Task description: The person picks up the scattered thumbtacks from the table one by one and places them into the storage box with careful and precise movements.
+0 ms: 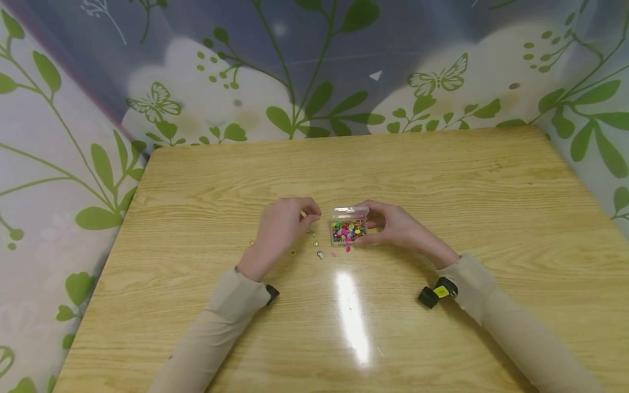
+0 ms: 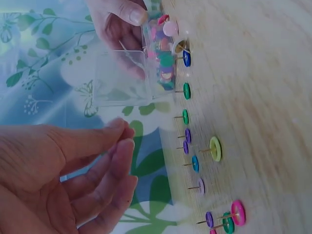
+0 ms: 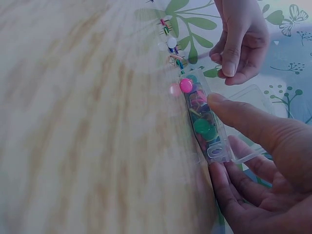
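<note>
A small clear plastic box (image 1: 338, 243) full of colourful thumbtacks (image 1: 348, 230) sits on the table, its transparent lid (image 2: 122, 78) raised. My right hand (image 1: 395, 226) grips the box at its right end, with the thumb along the near side and the fingers behind. Left of the box my left hand (image 1: 277, 229) hovers over the table, thumb and index fingertips close together. No thumbtack shows at those fingertips; anything tiny between them is hidden. Under and beside this hand lie loose thumbtacks, among them a yellow-green one (image 2: 215, 148) and a pink one (image 2: 238, 212).
The wood-grained table (image 1: 442, 174) stretches out on all sides. More loose tacks lie close to the box, including a bright pink one (image 1: 348, 249) and a whitish one (image 1: 320, 254) in front. A wall with leaf patterns (image 1: 319, 103) borders the table's far edge.
</note>
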`<state>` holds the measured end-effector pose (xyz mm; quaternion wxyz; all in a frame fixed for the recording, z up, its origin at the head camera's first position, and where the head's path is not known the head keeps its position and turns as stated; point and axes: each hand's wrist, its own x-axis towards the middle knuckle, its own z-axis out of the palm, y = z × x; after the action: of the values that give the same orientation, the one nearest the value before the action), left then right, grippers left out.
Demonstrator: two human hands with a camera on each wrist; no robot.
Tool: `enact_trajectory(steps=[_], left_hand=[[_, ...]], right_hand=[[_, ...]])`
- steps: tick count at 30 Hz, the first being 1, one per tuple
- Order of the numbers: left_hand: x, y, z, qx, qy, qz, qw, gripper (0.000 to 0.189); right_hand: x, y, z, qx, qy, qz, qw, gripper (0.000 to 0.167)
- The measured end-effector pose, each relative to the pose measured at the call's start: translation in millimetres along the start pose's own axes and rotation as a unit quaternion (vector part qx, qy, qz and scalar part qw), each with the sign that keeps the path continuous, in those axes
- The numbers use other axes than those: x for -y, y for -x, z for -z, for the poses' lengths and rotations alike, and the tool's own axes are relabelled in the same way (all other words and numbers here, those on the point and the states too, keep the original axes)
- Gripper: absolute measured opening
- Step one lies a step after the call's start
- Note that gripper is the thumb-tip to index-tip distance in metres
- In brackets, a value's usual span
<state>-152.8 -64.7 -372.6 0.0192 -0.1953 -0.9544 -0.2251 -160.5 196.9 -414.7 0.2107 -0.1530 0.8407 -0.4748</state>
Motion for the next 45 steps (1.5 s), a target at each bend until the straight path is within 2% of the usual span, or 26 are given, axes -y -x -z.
enact_trajectory(steps=[3,9,14,20,28,35,41,45], left_hand=[[2.0,-2.2,-0.6,-0.004,-0.013,0.013,0.9998,0.004],[8.4,-4.0,-3.0,0.015,-0.028,0.034,0.9989,0.003],[14.4,-4.4,-8.1,0.035,-0.042,0.036,0.9979,0.006],[16.8,-5.0,-11.9,0.039,-0.05,0.037,0.9973,0.008],[16.0,-4.3,-10.4,0.006,-0.058,0.046,0.9973,0.01],[14.2,-2.1,-8.0,-0.006,-0.029,0.036,0.9989,0.005],[7.7,0.0,-7.7,0.024,-0.017,0.042,0.9987,0.008],[3.3,1.7,-9.3,0.047,-0.004,0.033,0.9983,0.007]], right_hand=[[0.0,0.0,-0.3,-0.001,0.003,0.002,1.0,0.068],[0.0,0.1,-1.1,0.0,0.007,0.007,1.0,0.068],[0.2,0.1,-1.2,0.001,0.007,0.006,1.0,0.069],[1.0,0.0,-0.9,-0.001,0.01,0.006,0.9999,0.068],[1.5,0.8,-1.0,0.0,0.003,0.007,1.0,0.069],[0.3,0.4,-0.5,0.002,-0.008,0.006,1.0,0.069],[-0.1,-0.3,-0.2,0.0,-0.006,0.006,1.0,0.07],[0.4,-0.6,0.2,0.0,-0.004,0.006,1.0,0.069]])
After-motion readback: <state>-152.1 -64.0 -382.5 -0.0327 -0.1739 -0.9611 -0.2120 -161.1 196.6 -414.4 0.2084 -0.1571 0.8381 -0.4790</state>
